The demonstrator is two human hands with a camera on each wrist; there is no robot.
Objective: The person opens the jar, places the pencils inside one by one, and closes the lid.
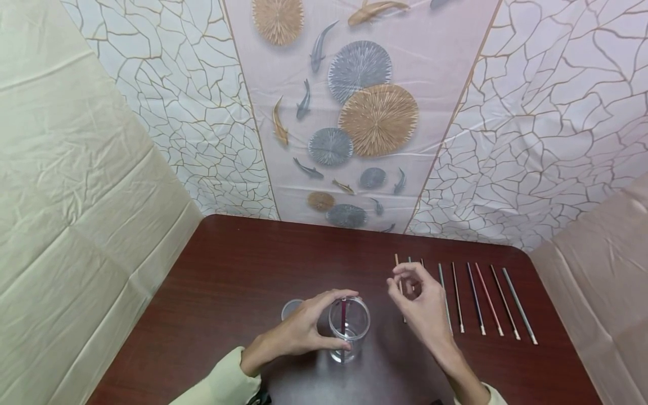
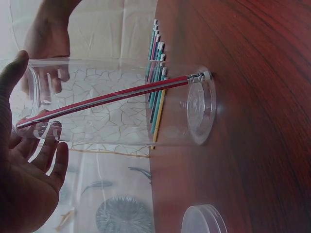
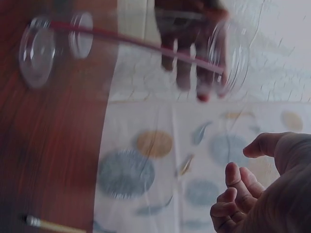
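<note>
My left hand (image 1: 301,331) holds a clear plastic jar (image 1: 358,326) near its rim, thumb on the near side and fingers on the far side. The jar stands upright on the table. Inside it a red pencil with a pale stripe (image 2: 112,96) leans against the wall, its eraser end down at the base. Over the near end of a row of pencils hangs my right hand (image 1: 422,306), its fingers loosely bent and nothing between them. It is apart from the jar and partly covers several pencils in the head view.
Several pencils, among them a red pencil (image 1: 489,300) and a teal pencil (image 1: 520,306), lie side by side at the right of the dark table (image 1: 243,264). A round clear lid (image 2: 201,221) lies left of the jar. Patterned cloth (image 1: 324,180) hangs behind.
</note>
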